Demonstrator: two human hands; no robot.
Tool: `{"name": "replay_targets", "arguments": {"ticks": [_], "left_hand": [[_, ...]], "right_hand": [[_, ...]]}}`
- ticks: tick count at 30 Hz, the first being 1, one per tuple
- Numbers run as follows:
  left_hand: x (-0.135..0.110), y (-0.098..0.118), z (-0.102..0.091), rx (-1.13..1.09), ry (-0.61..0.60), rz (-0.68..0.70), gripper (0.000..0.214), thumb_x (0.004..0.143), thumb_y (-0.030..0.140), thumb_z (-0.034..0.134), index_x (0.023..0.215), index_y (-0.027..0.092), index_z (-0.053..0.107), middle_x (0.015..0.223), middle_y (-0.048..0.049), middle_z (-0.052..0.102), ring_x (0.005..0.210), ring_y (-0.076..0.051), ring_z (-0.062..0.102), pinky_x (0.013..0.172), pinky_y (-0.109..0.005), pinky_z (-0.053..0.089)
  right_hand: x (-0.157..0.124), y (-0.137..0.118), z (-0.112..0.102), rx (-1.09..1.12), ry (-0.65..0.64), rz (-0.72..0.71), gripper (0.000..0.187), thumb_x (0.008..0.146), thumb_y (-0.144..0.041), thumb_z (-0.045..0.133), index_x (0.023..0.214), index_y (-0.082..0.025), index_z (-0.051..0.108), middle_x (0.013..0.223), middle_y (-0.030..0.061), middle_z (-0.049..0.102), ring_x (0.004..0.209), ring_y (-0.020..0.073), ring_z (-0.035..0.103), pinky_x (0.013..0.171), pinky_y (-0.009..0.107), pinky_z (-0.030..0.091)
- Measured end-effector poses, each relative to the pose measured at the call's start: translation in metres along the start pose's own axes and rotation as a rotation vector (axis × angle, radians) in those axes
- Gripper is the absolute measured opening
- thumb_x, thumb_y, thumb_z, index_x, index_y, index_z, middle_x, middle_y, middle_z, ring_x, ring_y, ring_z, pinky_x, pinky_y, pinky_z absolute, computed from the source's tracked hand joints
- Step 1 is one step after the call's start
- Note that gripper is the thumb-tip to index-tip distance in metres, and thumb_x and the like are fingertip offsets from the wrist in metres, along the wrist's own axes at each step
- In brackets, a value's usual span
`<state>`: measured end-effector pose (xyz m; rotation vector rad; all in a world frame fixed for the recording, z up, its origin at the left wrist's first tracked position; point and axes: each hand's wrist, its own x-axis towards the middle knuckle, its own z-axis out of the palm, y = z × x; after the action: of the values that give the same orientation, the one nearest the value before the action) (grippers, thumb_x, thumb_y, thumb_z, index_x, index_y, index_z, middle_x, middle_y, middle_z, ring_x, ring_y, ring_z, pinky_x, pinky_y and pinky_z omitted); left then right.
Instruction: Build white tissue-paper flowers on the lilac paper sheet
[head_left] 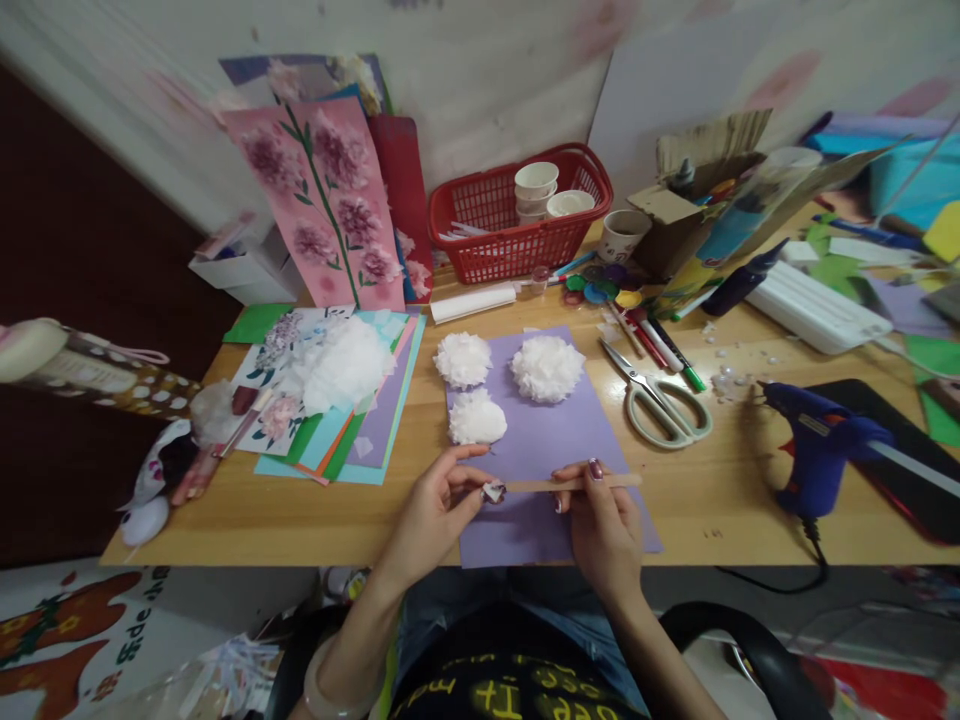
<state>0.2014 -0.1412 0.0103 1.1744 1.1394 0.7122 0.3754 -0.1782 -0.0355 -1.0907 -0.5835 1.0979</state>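
My right hand [606,525] pinches a flat wooden craft stick [541,485] that lies level above the purple sheet [536,535]. At the stick's left tip, my left hand [439,505] closes its thumb and fingers on a small whitish piece [493,491]; whether the stick touches it I cannot tell. Beyond my hands, three fluffy white paper flowers sit on or beside the purple sheet: a large one [547,368] at right, a smaller one [463,360] at the upper left, and another [478,417] nearest my left hand.
Scissors [664,408], markers [660,345] and a blue hot glue gun [814,440] lie to the right. A red basket [517,245] with paper cups stands behind. At left are coloured sheets [375,450] with a white tissue pile [346,365], and a pink flower picture [322,200] leans upright.
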Motion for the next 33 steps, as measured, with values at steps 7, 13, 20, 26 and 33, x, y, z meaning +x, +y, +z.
{"name": "replay_targets", "arguments": {"ticks": [7,13,20,26,33], "left_hand": [[-0.002,0.007,-0.001,-0.012,-0.003,0.001,0.043,0.085,0.026,0.061,0.126,0.018,0.05,0.096,-0.0061,0.075,0.087,-0.017,0.07,0.085,-0.032,0.052],[-0.002,0.008,-0.002,-0.032,-0.017,-0.025,0.053,0.08,0.026,0.069,0.127,0.017,0.048,0.094,-0.0065,0.075,0.091,-0.018,0.07,0.086,-0.032,0.054],[-0.007,0.006,-0.006,-0.004,0.076,-0.024,0.051,0.076,0.025,0.073,0.122,0.017,0.052,0.09,-0.0049,0.075,0.086,-0.017,0.071,0.085,-0.032,0.054],[-0.002,0.012,-0.013,0.101,0.312,0.108,0.046,0.073,0.026,0.074,0.114,0.017,0.057,0.087,-0.0033,0.073,0.078,-0.016,0.071,0.077,-0.029,0.056],[0.026,0.003,-0.001,0.231,0.564,0.249,0.046,0.071,0.022,0.073,0.115,0.015,0.06,0.084,-0.0053,0.075,0.083,-0.019,0.072,0.086,-0.034,0.057]], "right_hand": [[-0.001,0.001,-0.001,0.008,-0.016,-0.005,0.037,0.092,-0.049,0.057,0.076,-0.019,0.07,0.059,0.0001,0.059,0.057,0.0146,0.053,0.06,0.03,0.042],[-0.001,0.002,-0.002,0.014,-0.023,-0.005,0.037,0.092,-0.049,0.058,0.075,-0.019,0.07,0.06,0.0002,0.06,0.058,0.0145,0.054,0.062,0.03,0.042],[0.001,-0.003,-0.001,0.102,0.02,0.004,0.036,0.088,-0.051,0.062,0.073,-0.02,0.071,0.059,0.0003,0.059,0.056,0.0146,0.053,0.059,0.03,0.042],[0.001,-0.003,0.0,0.141,0.033,0.012,0.035,0.088,-0.051,0.062,0.074,-0.02,0.072,0.059,0.0001,0.06,0.058,0.0141,0.053,0.059,0.028,0.042],[0.001,-0.004,0.004,-0.09,-0.001,-0.087,0.037,0.097,-0.046,0.051,0.081,-0.02,0.073,0.066,0.0002,0.062,0.068,0.0136,0.058,0.069,0.027,0.046]]}}
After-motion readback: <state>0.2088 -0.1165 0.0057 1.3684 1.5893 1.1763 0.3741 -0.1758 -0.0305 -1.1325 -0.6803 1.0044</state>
